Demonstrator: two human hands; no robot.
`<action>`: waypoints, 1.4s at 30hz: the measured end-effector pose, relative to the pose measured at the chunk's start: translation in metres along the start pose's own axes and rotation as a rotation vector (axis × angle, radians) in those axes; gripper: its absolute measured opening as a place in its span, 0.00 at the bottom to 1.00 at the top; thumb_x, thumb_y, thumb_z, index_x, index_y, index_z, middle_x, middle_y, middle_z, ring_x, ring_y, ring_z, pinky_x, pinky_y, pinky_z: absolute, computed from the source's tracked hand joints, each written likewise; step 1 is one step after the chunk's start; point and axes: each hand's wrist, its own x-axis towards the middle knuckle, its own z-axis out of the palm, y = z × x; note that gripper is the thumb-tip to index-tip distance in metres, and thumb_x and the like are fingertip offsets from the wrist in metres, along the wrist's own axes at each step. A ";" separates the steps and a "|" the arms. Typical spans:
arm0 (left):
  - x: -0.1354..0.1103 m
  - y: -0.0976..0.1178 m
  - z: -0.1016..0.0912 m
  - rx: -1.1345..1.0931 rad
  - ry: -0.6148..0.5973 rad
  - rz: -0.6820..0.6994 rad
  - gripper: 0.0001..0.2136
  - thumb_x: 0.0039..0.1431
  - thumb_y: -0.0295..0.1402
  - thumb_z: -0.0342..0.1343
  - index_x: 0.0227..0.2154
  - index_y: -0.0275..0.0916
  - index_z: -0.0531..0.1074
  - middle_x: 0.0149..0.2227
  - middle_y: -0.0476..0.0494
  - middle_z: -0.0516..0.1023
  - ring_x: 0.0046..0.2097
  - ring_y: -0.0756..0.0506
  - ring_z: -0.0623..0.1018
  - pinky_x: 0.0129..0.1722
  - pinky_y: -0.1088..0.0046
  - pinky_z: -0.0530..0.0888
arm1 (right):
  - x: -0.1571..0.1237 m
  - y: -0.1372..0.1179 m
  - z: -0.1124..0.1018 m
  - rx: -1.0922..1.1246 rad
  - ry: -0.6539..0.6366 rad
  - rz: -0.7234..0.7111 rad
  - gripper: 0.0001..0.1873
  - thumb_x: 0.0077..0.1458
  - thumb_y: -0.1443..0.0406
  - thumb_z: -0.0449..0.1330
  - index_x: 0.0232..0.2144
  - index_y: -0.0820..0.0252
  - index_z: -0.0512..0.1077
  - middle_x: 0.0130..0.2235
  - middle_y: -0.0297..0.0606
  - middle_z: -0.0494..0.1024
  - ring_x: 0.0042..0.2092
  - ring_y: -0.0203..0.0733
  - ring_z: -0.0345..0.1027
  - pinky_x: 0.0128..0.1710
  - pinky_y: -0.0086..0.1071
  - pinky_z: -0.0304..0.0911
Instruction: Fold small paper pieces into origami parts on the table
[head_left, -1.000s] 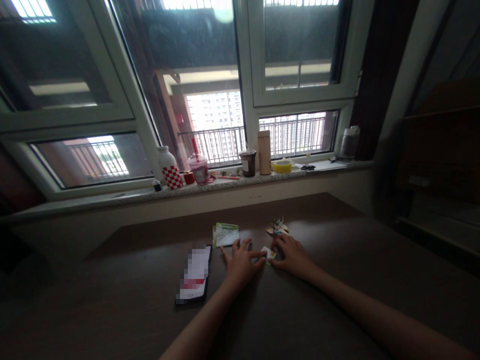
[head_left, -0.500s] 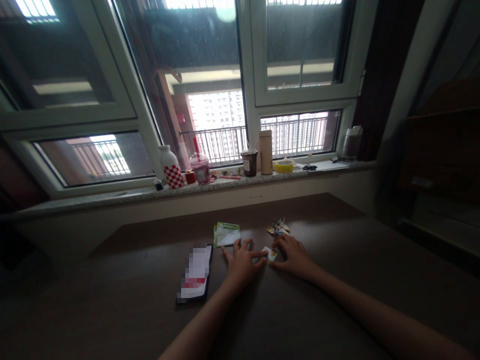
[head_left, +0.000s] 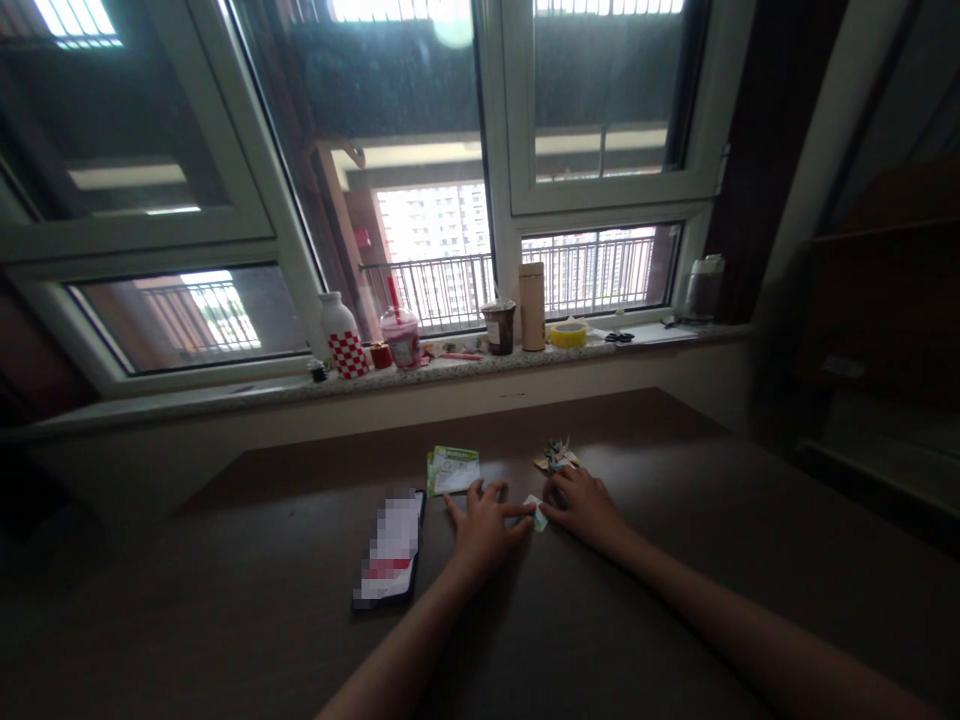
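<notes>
A small colourful folded paper piece (head_left: 536, 512) lies on the dark brown table (head_left: 637, 620) between my two hands. My left hand (head_left: 484, 525) rests palm down with its fingers spread, the forefinger pressing on the paper's left edge. My right hand (head_left: 585, 505) has its fingers curled down on the paper's right side, pinching or pressing it. Just behind my right hand sits a little pile of folded paper bits (head_left: 556, 457). A green and white paper packet (head_left: 452, 468) lies behind my left hand.
A phone (head_left: 390, 548) lies left of my left hand. The stone windowsill holds a red-checked bottle (head_left: 341, 336), a pink cup (head_left: 400, 338), a dark drink cup (head_left: 499, 326), a tall flask (head_left: 532, 306) and a yellow tape roll (head_left: 568, 334). Dark shelves stand at the right.
The paper piece looks smaller and more folded than before. My right hand's fingers have shifted a little over it. My left hand has stayed in place.
</notes>
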 end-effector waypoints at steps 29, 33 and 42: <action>0.000 -0.001 0.001 0.004 -0.001 0.003 0.12 0.58 0.51 0.53 0.44 0.71 0.74 0.60 0.54 0.67 0.66 0.32 0.55 0.58 0.27 0.35 | -0.011 0.003 -0.003 0.161 -0.021 -0.044 0.18 0.53 0.48 0.59 0.38 0.52 0.74 0.50 0.39 0.72 0.56 0.50 0.62 0.55 0.44 0.57; 0.001 0.001 0.000 0.007 -0.014 -0.009 0.12 0.58 0.51 0.52 0.44 0.70 0.74 0.61 0.55 0.66 0.66 0.32 0.55 0.58 0.28 0.34 | -0.009 0.002 -0.004 0.119 0.008 -0.045 0.14 0.55 0.53 0.58 0.37 0.54 0.74 0.47 0.40 0.74 0.53 0.48 0.65 0.53 0.41 0.58; 0.000 0.001 -0.002 -0.019 -0.009 -0.001 0.11 0.57 0.50 0.53 0.43 0.70 0.75 0.60 0.53 0.67 0.66 0.33 0.55 0.58 0.28 0.35 | -0.008 -0.011 -0.010 -0.053 -0.021 -0.030 0.12 0.53 0.57 0.61 0.37 0.56 0.73 0.46 0.43 0.75 0.51 0.50 0.66 0.49 0.38 0.60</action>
